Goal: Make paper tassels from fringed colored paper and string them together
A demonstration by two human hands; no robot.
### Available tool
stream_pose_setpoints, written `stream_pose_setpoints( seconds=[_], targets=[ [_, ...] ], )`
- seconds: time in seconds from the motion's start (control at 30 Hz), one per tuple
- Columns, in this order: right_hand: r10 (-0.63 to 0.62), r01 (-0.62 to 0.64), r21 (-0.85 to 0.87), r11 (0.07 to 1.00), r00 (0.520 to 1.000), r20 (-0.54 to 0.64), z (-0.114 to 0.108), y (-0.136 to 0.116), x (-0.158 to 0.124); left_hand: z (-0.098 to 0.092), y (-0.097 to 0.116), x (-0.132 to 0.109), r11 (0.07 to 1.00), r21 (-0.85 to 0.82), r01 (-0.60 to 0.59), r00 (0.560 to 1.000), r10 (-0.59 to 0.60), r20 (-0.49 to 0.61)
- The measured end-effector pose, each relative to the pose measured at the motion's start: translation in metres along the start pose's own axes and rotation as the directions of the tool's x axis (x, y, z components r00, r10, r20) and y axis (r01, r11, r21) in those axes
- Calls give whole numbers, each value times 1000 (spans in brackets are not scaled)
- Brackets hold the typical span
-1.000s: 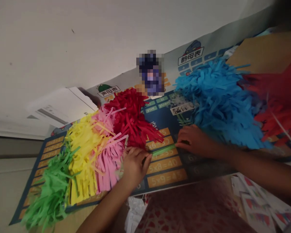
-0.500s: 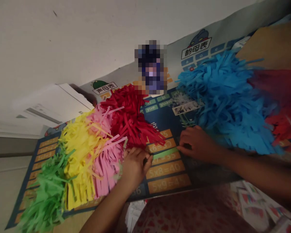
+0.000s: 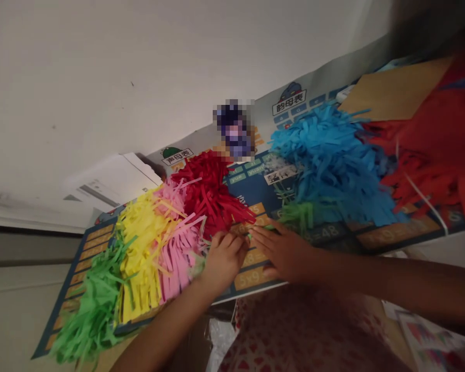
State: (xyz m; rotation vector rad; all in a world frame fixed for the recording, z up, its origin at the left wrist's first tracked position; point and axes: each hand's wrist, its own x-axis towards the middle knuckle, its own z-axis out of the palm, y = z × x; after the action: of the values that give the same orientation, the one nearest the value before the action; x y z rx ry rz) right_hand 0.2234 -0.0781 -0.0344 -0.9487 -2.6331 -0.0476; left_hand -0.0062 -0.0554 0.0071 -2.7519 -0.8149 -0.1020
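Note:
A green fringed tissue-paper piece (image 3: 300,214) lies across the chart mat in front of me, its narrow middle running between my hands. My left hand (image 3: 225,254) has its fingers curled closed at the left part of this piece; pale green fringe (image 3: 197,264) shows beside the wrist. My right hand (image 3: 284,253) lies palm down with fingers stretched over the narrow middle, its fingertips close to the left hand. Just beyond them spreads dark red fringe (image 3: 207,194). Pink fringe (image 3: 178,271) lies left of my left hand.
Yellow fringe (image 3: 141,253) and green fringe (image 3: 93,305) lie at the left. Blue fringe (image 3: 329,160) and red tissue (image 3: 445,139) are at the right, near a brown sheet (image 3: 397,90). A white box (image 3: 112,181) stands against the wall. A blurred-out object (image 3: 234,132) stands behind.
My right hand has moved left towards my left hand, and its fingers have straightened. Green fringe now shows right of it. The camera view has shifted.

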Motion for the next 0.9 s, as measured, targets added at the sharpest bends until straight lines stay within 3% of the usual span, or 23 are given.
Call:
stream_pose_setpoints(
  seconds=[0.13,0.2,0.3,0.43,0.57,0.73,0.9],
  targets=[
    [120,-120,-14,993,993,16,-11,26,-29,0,0,-7,999,14,31,999,-32,21],
    [122,-124,-57,991,992,-40,-23,40,-33,-3,-1,-5,999,-15,48,999,-48,22],
    [14,-21,-102,995,998,-67,-34,44,-16,-10,-1,7,995,-79,68,997,-66,31],
    [-131,143,-130,981,987,96,-34,34,20,-16,1,23,992,-104,74,996,-69,47],
    [-136,153,-141,978,983,123,-34,35,36,-12,1,25,991,-80,105,994,-102,40],
    [-29,31,-7,999,981,190,-32,45,39,-5,-2,22,987,-95,128,991,-130,-24],
    [-160,171,-45,984,971,178,-33,37,49,1,-5,21,977,-150,151,983,-165,-82]
  ],
)
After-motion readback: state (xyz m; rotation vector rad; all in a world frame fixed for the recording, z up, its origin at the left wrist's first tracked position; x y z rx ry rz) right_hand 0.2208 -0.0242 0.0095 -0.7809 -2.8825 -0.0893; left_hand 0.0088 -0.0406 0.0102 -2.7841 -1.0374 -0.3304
